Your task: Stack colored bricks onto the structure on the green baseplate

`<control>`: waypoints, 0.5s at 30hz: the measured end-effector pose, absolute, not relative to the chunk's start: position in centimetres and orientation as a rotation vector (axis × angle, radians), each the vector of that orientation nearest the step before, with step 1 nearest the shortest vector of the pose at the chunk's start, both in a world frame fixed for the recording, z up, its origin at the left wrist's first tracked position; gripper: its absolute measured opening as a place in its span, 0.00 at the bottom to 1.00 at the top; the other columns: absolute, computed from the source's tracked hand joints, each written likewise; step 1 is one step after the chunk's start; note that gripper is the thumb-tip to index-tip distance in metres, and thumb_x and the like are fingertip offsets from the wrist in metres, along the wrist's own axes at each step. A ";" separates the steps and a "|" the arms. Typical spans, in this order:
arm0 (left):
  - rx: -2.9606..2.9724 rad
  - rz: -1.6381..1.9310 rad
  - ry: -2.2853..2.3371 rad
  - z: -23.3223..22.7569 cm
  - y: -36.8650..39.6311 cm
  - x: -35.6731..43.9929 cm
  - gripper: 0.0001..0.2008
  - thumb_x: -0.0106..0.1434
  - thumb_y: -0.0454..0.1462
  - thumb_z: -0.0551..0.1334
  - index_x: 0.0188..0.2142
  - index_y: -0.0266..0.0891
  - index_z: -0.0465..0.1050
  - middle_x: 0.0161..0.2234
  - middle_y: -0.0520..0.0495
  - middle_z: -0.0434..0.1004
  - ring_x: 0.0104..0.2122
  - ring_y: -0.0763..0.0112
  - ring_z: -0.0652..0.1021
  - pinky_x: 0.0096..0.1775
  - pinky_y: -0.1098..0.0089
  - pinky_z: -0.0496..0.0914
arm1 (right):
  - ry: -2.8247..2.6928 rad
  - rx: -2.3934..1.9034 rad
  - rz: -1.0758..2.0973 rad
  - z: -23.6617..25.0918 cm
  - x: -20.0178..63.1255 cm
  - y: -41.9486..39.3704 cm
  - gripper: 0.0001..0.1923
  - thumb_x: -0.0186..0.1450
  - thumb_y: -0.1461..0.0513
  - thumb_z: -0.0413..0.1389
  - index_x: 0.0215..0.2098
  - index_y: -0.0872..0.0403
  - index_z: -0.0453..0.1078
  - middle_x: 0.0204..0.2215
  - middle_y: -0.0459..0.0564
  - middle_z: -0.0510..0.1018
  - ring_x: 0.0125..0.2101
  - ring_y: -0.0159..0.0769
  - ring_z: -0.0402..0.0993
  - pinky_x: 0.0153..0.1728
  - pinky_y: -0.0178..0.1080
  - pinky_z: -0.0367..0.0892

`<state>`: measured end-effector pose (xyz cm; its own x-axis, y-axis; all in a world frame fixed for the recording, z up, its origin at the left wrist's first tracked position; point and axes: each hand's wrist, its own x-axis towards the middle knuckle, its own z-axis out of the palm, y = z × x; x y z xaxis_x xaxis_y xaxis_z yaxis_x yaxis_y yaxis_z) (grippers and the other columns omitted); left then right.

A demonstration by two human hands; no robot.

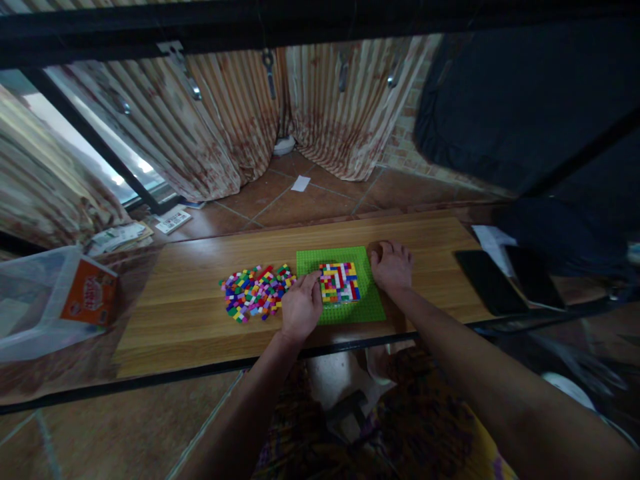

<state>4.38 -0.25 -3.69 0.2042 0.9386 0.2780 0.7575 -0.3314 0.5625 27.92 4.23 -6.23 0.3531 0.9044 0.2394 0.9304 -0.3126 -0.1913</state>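
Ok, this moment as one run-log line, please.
Left hand: at left edge of brick build | right hand: at right edge of green baseplate | loose bricks: wooden tabletop, left of baseplate

Tabletop (437, 267) free between right hand (393, 267) and black slab (490, 281); brick pile (255, 292) crowds left hand (301, 307).

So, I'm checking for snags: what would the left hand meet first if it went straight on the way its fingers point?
The left hand would likely meet the multicoloured brick build on the green studded baseplate; whether the fingertips already touch it is unclear.
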 end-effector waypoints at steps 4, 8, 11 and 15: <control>2.170 0.830 1.589 -3.4 0.1 4.6 0.17 0.67 0.33 0.52 0.52 0.42 0.72 0.45 0.44 0.80 0.44 0.65 0.79 0.48 0.66 0.72 | -1.619 -2.307 -0.130 -6.5 28.0 4.3 0.24 0.68 0.56 0.44 0.55 0.60 0.67 0.54 0.64 0.70 0.52 0.52 0.63 0.51 0.51 0.54; 2.145 0.834 1.558 -3.2 0.3 4.4 0.16 0.66 0.32 0.53 0.51 0.40 0.72 0.46 0.43 0.80 0.44 0.65 0.79 0.49 0.65 0.72 | -1.619 -2.310 -0.126 -6.5 28.0 4.4 0.24 0.68 0.55 0.44 0.55 0.59 0.67 0.54 0.64 0.70 0.52 0.52 0.63 0.51 0.51 0.54; 2.117 0.832 1.548 -3.2 0.1 4.2 0.17 0.66 0.32 0.53 0.52 0.39 0.72 0.45 0.42 0.80 0.44 0.64 0.79 0.49 0.64 0.72 | -1.622 -2.319 -0.111 -6.5 28.0 4.3 0.24 0.68 0.55 0.43 0.55 0.59 0.67 0.54 0.64 0.70 0.52 0.52 0.63 0.51 0.51 0.55; 2.105 0.874 1.550 -3.4 -0.2 4.1 0.19 0.66 0.32 0.53 0.55 0.40 0.69 0.45 0.43 0.80 0.45 0.64 0.79 0.49 0.65 0.72 | -1.613 -2.309 -0.117 -6.4 28.0 4.3 0.24 0.68 0.55 0.43 0.55 0.59 0.67 0.54 0.63 0.70 0.52 0.53 0.63 0.52 0.51 0.54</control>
